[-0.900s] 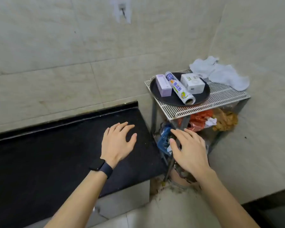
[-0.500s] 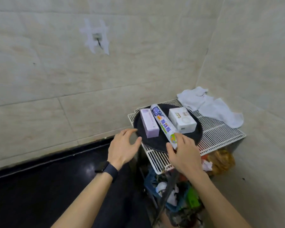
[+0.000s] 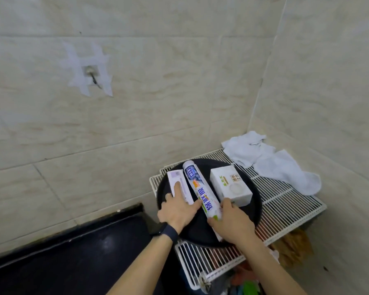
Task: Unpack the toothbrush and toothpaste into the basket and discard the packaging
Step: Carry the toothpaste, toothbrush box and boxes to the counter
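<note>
While both hands reach onto a round black tray (image 3: pixel 256 201), three packages lie on it side by side. At the centre is the toothpaste box (image 3: pixel 200 189), long, white and glossy, with a blue badge near its far end and bold blue, orange and green print along its length. Left of it, touching or nearly so, lies a slim pale lilac box (image 3: pixel 176 177), matte card with faint print; whether it holds the toothbrush cannot be read. Right of the toothpaste box sits a squat white carton (image 3: pixel 230 185) with small dark lettering and a pale round mark on its top face.

The left hand (image 3: pixel 178 209) rests palm down, fingers loosely spread, over the near end of the lilac box, one fingertip touching the toothpaste box's left edge; it grips nothing firmly that can be seen. A dark band circles that wrist. The right hand (image 3: pixel 230 221) is curled around the near end of the toothpaste box, thumb on its left side and fingers on the right, beside the carton's near corner.

The tray stands on a white wire rack (image 3: pixel 285 209) in a corner of beige, faintly veined tiles. A crumpled white cloth (image 3: pixel 271 162) lies on the rack's far right. A black counter (image 3: pixel 73 258), smooth and shiny, adjoins on the left.
</note>
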The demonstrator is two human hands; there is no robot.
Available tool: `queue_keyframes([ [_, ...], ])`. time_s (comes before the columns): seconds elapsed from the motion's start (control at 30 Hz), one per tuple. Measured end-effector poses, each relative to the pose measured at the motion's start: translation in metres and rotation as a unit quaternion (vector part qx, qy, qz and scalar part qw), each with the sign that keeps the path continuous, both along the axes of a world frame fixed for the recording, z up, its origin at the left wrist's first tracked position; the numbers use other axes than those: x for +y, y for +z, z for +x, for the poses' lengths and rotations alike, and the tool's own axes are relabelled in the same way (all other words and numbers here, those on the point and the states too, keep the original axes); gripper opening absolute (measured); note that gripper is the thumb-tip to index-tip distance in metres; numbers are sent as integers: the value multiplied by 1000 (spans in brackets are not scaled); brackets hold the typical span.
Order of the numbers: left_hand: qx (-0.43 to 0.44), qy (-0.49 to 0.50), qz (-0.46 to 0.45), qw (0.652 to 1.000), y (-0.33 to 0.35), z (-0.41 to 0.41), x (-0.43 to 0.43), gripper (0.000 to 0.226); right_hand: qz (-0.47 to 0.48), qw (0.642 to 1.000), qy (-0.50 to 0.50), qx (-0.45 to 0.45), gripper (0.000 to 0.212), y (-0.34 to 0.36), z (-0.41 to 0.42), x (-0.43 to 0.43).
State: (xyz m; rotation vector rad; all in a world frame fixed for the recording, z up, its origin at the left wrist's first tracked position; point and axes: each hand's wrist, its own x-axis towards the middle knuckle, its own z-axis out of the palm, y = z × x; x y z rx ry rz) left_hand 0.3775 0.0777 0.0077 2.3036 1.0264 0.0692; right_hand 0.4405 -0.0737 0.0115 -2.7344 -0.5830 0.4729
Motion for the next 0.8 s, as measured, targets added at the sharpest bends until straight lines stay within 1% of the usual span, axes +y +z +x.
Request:
queue_keyframes([
  [0.1, -37, 43, -46, 997, 1, -1, -7, 88, -20, 999, 1, 27, 79, 2, 5, 2],
  [0.2, -94, 79, -114, 986, 9, -13, -7, 82, -20, 998, -18, 58, 86, 3, 8, 2],
  [0.27, -136, 98, -163, 972, 15, -30, -7, 81, 4, 995, -29, 93, 82, 4, 10, -2],
  [0.33, -184, 119, -204, 954, 20, -54, -9, 83, 40, 991, -19, 126, 68, 8, 13, -7],
  [0.37, -204, 127, -209, 948, 23, -68, -8, 83, 68, 988, -13, 141, 60, 9, 16, -9],
  [0.47, -236, 162, -185, 940, 28, -108, 3, 75, 185, 960, -2, 211, 38, 20, 15, -17],
  [0.57, -240, 197, -139, 940, 32, -149, 16, 66, 261, 930, 43, 256, 26, 26, -10, -20],
  [0.6, -240, 210, -129, 939, 35, -163, 20, 66, 275, 922, 65, 265, 28, 27, -23, -18],
  [0.67, -243, 244, -111, 932, 38, -193, 29, 67, 292, 905, 114, 288, 41, 28, -54, -7],
  [0.73, -240, 280, -97, 924, 39, -225, 35, 72, 288, 894, 178, 292, 52, 23, -89, 11],
  [0.8, -237, 311, -84, 917, 37, -263, 38, 77, 267, 890, 227, 294, 52, 11, -129, 34],
])
